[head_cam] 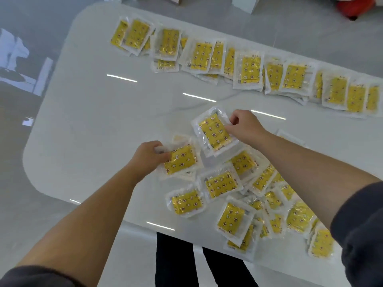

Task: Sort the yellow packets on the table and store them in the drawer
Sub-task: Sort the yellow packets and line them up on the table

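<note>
Many yellow packets in clear wrappers lie on a white table [93, 121]. My left hand [147, 157] grips the left edge of a small stack of packets [182, 160], thumb on top. My right hand [244, 126] pinches the right edge of another packet [214, 131], held just beyond the left stack. A loose heap of packets [259, 199] covers the table's near right side, partly under my right forearm. A long overlapping row of packets [248, 67] runs along the far side from left to right. No drawer is in view.
The table's near edge [145, 223] runs just in front of my legs [176, 262]. Grey glossy floor surrounds the table. A red object [354, 8] and a white box [244, 3] stand on the floor at the far right.
</note>
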Available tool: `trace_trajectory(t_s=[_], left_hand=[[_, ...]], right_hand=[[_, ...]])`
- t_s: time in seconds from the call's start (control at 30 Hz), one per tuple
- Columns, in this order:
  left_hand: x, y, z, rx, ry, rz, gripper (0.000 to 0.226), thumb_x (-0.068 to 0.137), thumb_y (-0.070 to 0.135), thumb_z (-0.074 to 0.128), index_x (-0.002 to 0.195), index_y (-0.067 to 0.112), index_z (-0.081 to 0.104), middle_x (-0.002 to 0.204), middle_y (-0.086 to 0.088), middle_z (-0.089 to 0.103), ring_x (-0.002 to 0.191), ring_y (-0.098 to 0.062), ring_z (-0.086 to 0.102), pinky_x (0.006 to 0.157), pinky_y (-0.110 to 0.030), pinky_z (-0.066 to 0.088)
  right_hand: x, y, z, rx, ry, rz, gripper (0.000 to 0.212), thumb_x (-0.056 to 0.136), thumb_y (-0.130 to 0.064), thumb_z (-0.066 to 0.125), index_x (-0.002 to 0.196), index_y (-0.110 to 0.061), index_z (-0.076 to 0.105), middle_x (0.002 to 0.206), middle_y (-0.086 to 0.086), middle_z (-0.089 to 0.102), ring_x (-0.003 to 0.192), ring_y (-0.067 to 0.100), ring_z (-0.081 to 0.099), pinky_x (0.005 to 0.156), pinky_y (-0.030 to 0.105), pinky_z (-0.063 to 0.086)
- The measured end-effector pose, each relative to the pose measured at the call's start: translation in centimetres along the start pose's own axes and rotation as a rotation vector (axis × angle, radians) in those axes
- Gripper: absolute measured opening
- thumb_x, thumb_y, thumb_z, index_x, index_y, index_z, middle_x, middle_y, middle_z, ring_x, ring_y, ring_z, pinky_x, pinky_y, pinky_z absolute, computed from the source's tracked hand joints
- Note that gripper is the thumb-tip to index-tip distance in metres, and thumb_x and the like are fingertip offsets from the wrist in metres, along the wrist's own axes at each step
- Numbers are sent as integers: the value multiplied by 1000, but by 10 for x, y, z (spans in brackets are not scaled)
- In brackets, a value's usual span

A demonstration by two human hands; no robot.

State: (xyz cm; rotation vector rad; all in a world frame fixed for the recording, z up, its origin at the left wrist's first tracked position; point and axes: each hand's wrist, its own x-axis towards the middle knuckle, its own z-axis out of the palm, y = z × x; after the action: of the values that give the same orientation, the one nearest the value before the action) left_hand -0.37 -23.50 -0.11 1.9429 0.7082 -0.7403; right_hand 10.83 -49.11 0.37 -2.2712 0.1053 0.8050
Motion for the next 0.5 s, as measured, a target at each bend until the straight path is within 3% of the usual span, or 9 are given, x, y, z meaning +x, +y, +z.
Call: trace_trajectory(t_s=[0.13, 0.27, 0.5], left_hand=[[48, 33, -57, -343, 95, -8, 19, 63, 19, 75, 67, 15, 57, 70, -3, 54, 73, -21, 52, 69, -36, 44], [115, 68, -104, -558, 108, 27, 16, 80, 4, 71, 81, 10, 56, 87, -10, 58, 85, -26, 58, 83, -39, 53], [218, 122, -155, -561, 111, 64, 18, 83, 1, 69, 85, 15, 58, 91, -6, 63, 89, -24, 63, 87, -39, 55]], right_hand=[[36, -38, -2, 249, 173, 111, 26, 82, -7, 63, 69, -18, 43, 66, -3, 42, 59, 12, 39, 55, 25, 35], [83, -84, 12, 441, 286, 177, 29, 83, -5, 60, 67, -19, 41, 66, -4, 40, 57, 10, 37, 53, 21, 32], [168, -144, 37, 575, 401, 264, 26, 83, -5, 58, 69, -20, 42, 67, -5, 41, 58, 10, 37, 52, 21, 31]])
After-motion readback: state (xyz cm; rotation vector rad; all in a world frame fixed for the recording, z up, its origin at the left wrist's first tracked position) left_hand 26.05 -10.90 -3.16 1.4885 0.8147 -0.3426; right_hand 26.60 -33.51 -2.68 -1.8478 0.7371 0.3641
